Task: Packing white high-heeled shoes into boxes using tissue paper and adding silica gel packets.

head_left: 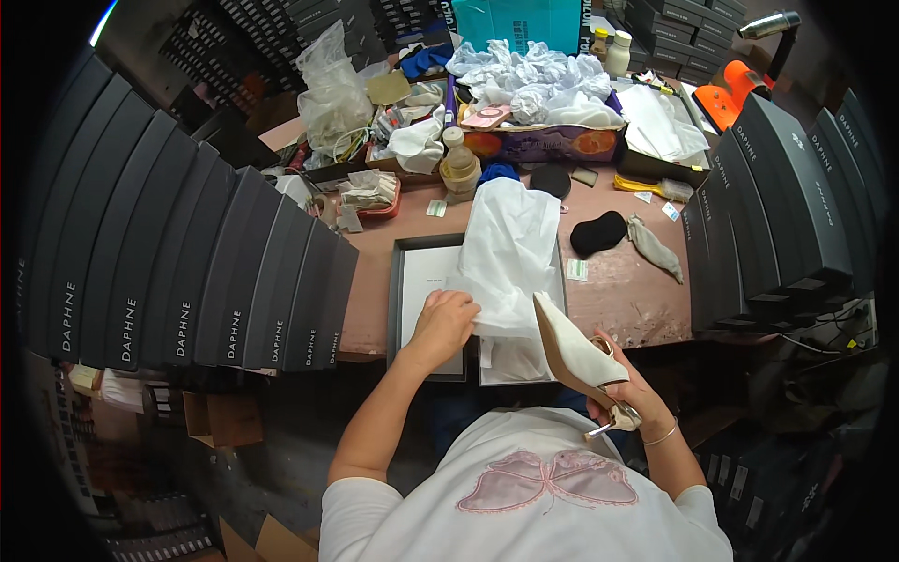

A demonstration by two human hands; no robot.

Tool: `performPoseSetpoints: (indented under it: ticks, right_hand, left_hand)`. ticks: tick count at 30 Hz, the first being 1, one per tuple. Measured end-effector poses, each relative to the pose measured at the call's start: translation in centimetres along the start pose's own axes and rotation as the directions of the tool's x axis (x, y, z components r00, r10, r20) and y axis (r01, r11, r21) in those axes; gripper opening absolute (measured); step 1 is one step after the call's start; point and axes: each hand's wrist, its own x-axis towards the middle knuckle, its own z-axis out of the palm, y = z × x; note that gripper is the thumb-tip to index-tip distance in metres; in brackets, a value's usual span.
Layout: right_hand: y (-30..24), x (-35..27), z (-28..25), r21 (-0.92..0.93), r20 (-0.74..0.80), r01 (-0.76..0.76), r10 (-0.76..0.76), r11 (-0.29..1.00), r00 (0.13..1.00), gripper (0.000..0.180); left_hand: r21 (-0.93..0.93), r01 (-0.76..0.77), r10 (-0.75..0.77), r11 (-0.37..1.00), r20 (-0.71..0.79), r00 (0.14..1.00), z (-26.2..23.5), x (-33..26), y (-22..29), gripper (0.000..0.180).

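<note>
My right hand [646, 398] grips a white pointed high-heeled shoe [579, 351] near its heel. The toe points up and away, the tan sole faces left, and the slim metallic heel hangs toward me. My left hand [444, 323] pinches the lower left edge of a sheet of white tissue paper [506, 234]. That sheet spreads over an open grey shoe box [397, 304] with a white inside. Beside it, more crumpled tissue lies in a white-lined box part [501, 382] at the table's near edge. What lies under the tissue is hidden.
Rows of dark shoe boxes [201, 253] stand at the left, with another stack [740, 215] at the right. Behind are a purple carton [552, 145] of crumpled paper, a bottle [459, 164], a black pad [599, 233], a grey cloth pouch [654, 248] and a yellow-handled brush [653, 186].
</note>
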Motion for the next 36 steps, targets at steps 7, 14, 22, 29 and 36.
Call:
performPoseSetpoints:
  ticks: [7, 14, 22, 29, 36]
  right_hand:
    - [-3.1, 1.0, 2.4, -0.473, 0.156, -0.049, 0.138, 0.88, 0.978, 0.07]
    - [2.7, 9.4, 3.1, -0.847, 0.113, 0.209, -0.218, 0.488, 0.969, 0.045]
    - [4.0, 10.4, -1.6, 0.709, 0.336, -0.275, 0.031, 0.65, 0.941, 0.044]
    - [2.8, 10.3, -0.5, 0.736, 0.269, -0.269, 0.095, 0.621, 0.958, 0.041]
    - [2.9, 14.5, 1.4, 0.061, -0.159, 0.152, -0.141, 0.986, 0.977, 0.043]
  left_hand:
    - [-0.221, 0.011, -0.054, 0.975, -0.19, 0.98, -1.0, 1.1, 1.5, 0.02]
    - [-0.245, -0.184, 0.095, 0.952, -0.335, 0.937, -3.4, 0.0, 8.2, 0.028]
    - [-0.506, -0.031, -0.17, 0.862, -0.347, 0.922, -3.4, 2.6, 5.3, 0.021]
    - [-0.451, -0.208, -0.009, 0.868, -0.433, 0.901, -3.6, 2.1, 9.2, 0.023]
    - [-0.3, -0.512, 0.317, 0.805, -0.512, 0.798, -0.4, 2.9, 18.0, 0.034]
